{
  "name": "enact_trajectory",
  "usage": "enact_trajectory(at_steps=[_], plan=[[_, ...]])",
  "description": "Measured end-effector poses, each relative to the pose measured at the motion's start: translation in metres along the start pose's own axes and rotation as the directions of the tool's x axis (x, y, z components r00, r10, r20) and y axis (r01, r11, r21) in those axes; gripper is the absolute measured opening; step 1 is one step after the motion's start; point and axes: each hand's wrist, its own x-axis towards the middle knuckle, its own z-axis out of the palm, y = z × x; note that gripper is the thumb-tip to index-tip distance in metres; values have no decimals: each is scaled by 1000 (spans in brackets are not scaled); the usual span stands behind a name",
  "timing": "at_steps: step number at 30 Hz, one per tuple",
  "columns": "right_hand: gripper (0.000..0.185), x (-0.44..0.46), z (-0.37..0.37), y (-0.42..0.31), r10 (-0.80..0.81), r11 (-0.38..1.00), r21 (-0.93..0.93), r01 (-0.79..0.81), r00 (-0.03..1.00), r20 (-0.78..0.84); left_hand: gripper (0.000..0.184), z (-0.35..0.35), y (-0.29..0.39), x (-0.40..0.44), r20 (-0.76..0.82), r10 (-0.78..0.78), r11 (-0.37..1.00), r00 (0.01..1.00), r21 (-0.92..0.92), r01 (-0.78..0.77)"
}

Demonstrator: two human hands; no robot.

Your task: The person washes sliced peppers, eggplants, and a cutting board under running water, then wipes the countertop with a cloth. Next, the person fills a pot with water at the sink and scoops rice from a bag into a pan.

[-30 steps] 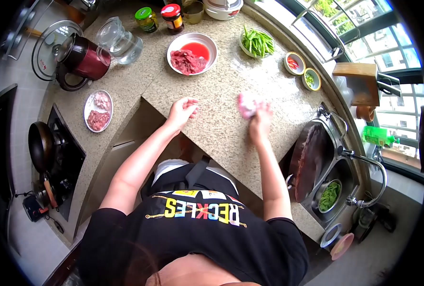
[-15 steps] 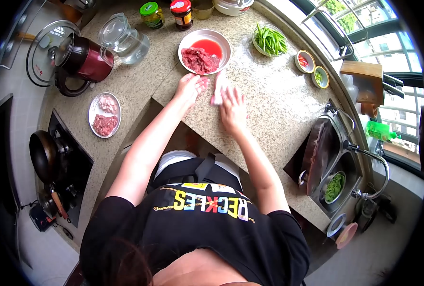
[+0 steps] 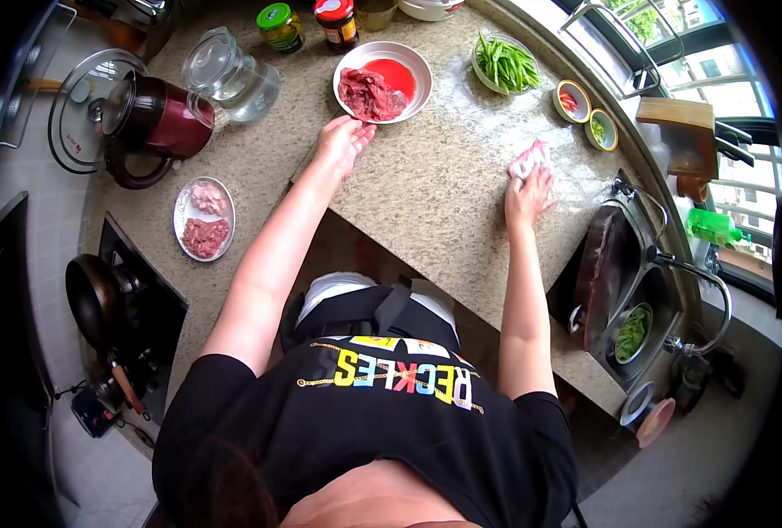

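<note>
My left hand (image 3: 342, 145) lies at the near rim of a white bowl (image 3: 424, 75), its fingers loosely stretched and the fingertips at or just under the edge. Whether it touches the bowl I cannot tell. Raw red meat slices (image 3: 369, 92) rest in the bowl with red liquid beside them. Farther right, my right hand (image 3: 529, 195) presses a pink-and-white cloth (image 3: 530, 158) onto the speckled countertop (image 3: 435, 194), fingers over its near part. The hand hides some of the cloth.
Beyond the cloth stand green pepper strips (image 3: 507, 63) in a bowl and two small bowls (image 3: 571, 101) (image 3: 601, 130). A plate of minced meat (image 3: 204, 236), a glass pitcher (image 3: 243, 84) and a kettle (image 3: 162, 119) are left. The sink (image 3: 655, 290) is right.
My right hand has slid the cloth rightward across the countertop, away from the bowl. My left hand has moved slightly farther forward, nearer the bowl's rim. The whole view has shifted a little.
</note>
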Motion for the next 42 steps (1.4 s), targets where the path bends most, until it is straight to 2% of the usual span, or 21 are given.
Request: enact_trajectory(at_steps=[1,4,5,8,10,13,16,19,21,23,26,27,29,31,32,33,35,37,39,40,42], plan=[[55,8,6,-19,-47,998,30,48,998,-52,21,2,3,-7,-21,-19,1000,1000,-21,19],[60,6,15,-92,-196,977,-84,195,980,-13,30,-6,8,-16,-17,-35,999,999,-21,35],[61,-6,14,-115,-282,960,-11,281,959,-28,36,-12,9,-19,13,-32,999,999,-3,32],[60,-61,26,-179,-405,914,-2,405,914,11,32,-37,9,-30,27,-14,999,1000,30,13],[56,-94,23,-212,-455,883,121,454,890,-22,28,-45,8,-45,-31,24,995,999,99,-21],[48,-129,19,-230,-628,742,238,627,774,-82,27,-58,4,-64,-85,80,983,993,172,-65],[44,-150,20,-201,-763,591,304,747,640,-88,24,-61,3,-74,-42,83,974,996,214,-72],[44,-166,-5,-143,-722,657,325,680,692,13,21,-60,2,-83,13,80,946,997,315,-80],[45,-180,-27,-93,-630,767,222,602,771,87,18,-55,1,-89,52,44,924,998,378,-61],[46,-194,-43,-43,-481,875,112,470,870,105,18,-51,-5,-92,89,8,904,996,424,-46],[43,-215,-43,47,-86,996,-13,86,996,2,16,-45,-22,-99,166,-43,873,985,486,-44],[43,-220,-43,80,54,998,-14,-55,996,-67,16,-43,-29,-100,213,-58,865,975,499,-57],[44,-230,-47,141,173,985,50,-166,931,-321,16,-34,-42,-108,267,-95,853,959,518,-59],[43,-235,-54,178,202,963,-103,-248,922,-330,18,-22,-53,-119,346,-132,797,929,595,-108],[43,-234,-52,181,282,931,-144,-335,912,-296,18,-14,-59,-126,375,-151,780,915,613,-123],[44,-233,-45,175,340,894,-175,-413,879,-335,18,-5,-66,-133,404,-166,764,900,629,-141],[46,-225,-21,173,240,947,-92,-307,869,-433,19,14,-79,-149,478,-219,738,851,651,-176],[48,-219,-21,134,285,955,1,-298,912,-297,20,40,-93,-168,534,-260,713,804,668,-213],[48,-214,-34,99,249,965,-36,-259,951,-184,20,68,-112,-186,587,-303,710,751,664,-233],[48,-213,-42,83,167,985,-19,-172,971,-169,20,84,-123,-196,622,-320,717,714,652,-247],[48,-215,-57,105,-1,1000,23,4,992,-124,21,135,-160,-226,669,-417,720,615,656,-227]])
